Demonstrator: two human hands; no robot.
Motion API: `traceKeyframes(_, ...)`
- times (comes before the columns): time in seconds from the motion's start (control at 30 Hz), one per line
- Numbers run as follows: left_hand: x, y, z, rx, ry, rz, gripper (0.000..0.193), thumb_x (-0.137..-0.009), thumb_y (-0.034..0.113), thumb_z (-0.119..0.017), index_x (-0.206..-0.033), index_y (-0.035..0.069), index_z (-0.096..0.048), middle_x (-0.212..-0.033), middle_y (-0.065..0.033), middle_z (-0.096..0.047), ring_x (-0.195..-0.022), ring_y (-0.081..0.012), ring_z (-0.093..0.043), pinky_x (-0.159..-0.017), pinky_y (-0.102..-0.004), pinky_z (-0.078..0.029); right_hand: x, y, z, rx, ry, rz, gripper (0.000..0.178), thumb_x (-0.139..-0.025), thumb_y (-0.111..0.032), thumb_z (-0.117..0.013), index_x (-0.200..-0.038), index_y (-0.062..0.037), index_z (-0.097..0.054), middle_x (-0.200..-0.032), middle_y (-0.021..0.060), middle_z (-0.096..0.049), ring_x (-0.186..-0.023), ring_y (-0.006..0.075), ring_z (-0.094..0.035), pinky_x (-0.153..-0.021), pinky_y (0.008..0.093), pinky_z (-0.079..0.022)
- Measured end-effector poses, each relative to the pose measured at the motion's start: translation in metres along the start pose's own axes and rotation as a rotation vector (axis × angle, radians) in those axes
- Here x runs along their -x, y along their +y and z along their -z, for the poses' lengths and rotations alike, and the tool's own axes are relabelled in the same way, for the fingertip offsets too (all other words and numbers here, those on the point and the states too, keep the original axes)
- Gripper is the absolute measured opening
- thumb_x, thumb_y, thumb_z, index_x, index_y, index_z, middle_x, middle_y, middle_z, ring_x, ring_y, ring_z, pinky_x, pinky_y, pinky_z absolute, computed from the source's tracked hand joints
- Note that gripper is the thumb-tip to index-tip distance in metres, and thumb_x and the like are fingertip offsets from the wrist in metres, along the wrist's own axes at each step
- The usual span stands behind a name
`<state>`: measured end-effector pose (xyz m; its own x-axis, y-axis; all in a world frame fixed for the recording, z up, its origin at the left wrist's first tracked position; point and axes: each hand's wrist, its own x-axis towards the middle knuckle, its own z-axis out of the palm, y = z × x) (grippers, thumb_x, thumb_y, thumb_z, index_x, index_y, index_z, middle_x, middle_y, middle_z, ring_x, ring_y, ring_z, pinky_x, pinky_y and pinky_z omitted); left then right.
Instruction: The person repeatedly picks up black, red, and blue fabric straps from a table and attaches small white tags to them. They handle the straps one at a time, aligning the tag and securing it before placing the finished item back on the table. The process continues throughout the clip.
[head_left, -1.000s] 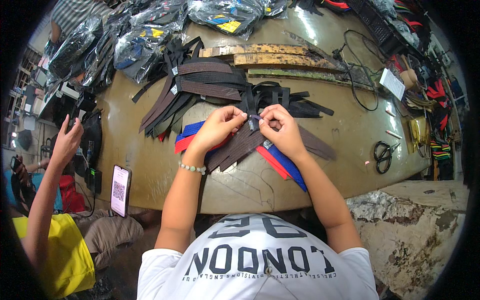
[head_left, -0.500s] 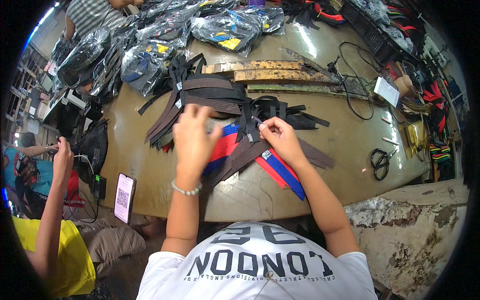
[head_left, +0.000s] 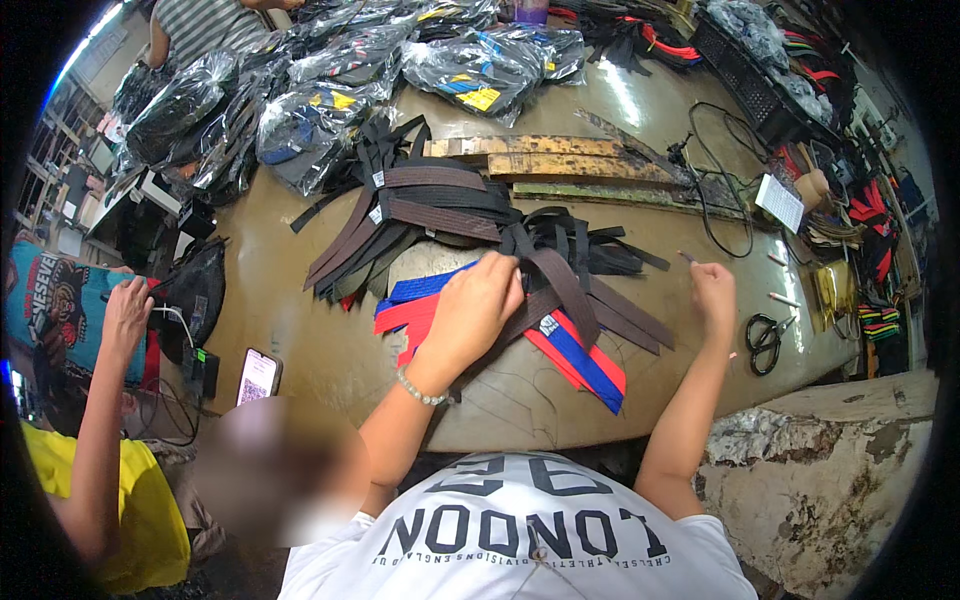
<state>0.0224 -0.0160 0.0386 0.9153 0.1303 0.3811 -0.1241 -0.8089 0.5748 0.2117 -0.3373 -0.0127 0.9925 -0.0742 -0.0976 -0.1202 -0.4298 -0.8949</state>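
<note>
My left hand (head_left: 483, 308) is closed on a dark brown strap (head_left: 562, 285), which loops up and over to its right. Off to the right, apart from the straps, my right hand (head_left: 713, 292) is closed on a small thin item (head_left: 687, 257), whose kind I cannot make out. Under and beside my left hand lie red and blue straps (head_left: 578, 357), one with a small white label. Farther back is a fanned pile of black and brown straps (head_left: 435, 210). Black-handled scissors (head_left: 766, 342) rest to the right of my right forearm.
Plastic-wrapped bundles (head_left: 490, 68) crowd the far left. Stained wooden bars (head_left: 560, 155) lie across the table (head_left: 300, 365) behind the straps. A black cable (head_left: 705, 215) curls at the right, by a black crate (head_left: 765, 85). A phone (head_left: 258, 375) and a co-worker's hand (head_left: 127, 315) are at left.
My right hand has moved away to the right with the small thin item. My left hand has come down and right onto the brown strap, which is now lifted into a loop.
</note>
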Motion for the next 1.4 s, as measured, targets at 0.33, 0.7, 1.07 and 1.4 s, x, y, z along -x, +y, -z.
traceKeyframes(0.33, -0.002, -0.013, -0.011, 0.304, -0.141, 0.392, 0.024, -0.086, 0.02, -0.066, -0.086, -0.004, -0.067, -0.076, -0.0158, -0.068, -0.068, -0.0191, -0.065, -0.062, -0.0325, -0.049, 0.125, -0.082, -0.141, -0.69, -0.66, 0.245, 0.01, -0.091, -0.004, -0.058, -0.097, 0.0021, -0.053, -0.09, 0.01, -0.062, -0.081, 0.0133, -0.062, -0.071, 0.0278, -0.055)
traceKeyframes(0.7, 0.0, -0.029, -0.021, 0.178, -0.142, 0.219, 0.023, -0.09, 0.019, -0.058, -0.088, -0.004, -0.057, -0.08, -0.0206, -0.061, -0.074, -0.0337, -0.06, -0.068, -0.0392, -0.047, 0.115, -0.06, -0.156, -0.359, -0.435, 0.385, 0.01, -0.079, -0.001, -0.065, -0.082, 0.0046, -0.057, -0.086, 0.0091, -0.059, -0.074, 0.0109, -0.059, -0.064, 0.0245, -0.053)
traceKeyframes(1.07, -0.003, -0.029, -0.02, 0.372, -0.179, 0.385, 0.024, -0.087, 0.019, -0.063, -0.088, -0.005, -0.063, -0.076, -0.0137, -0.064, -0.067, -0.0198, -0.06, -0.063, -0.0327, -0.047, 0.113, -0.063, -0.151, -0.413, -0.512, 0.362, 0.01, -0.078, 0.002, -0.063, -0.078, 0.0041, -0.054, -0.092, 0.0095, -0.056, -0.077, 0.0096, -0.056, -0.066, 0.0241, -0.053)
traceKeyframes(1.4, -0.004, -0.032, -0.023, 0.351, -0.155, 0.372, 0.022, -0.084, 0.018, -0.067, -0.086, -0.004, -0.066, -0.072, -0.0062, -0.065, -0.065, -0.0093, -0.058, -0.061, -0.0261, -0.046, 0.114, -0.06, -0.154, -0.328, -0.496, 0.499, 0.012, -0.077, 0.001, -0.065, -0.08, 0.0055, -0.054, -0.089, 0.0092, -0.055, -0.07, 0.0086, -0.055, -0.062, 0.0233, -0.051)
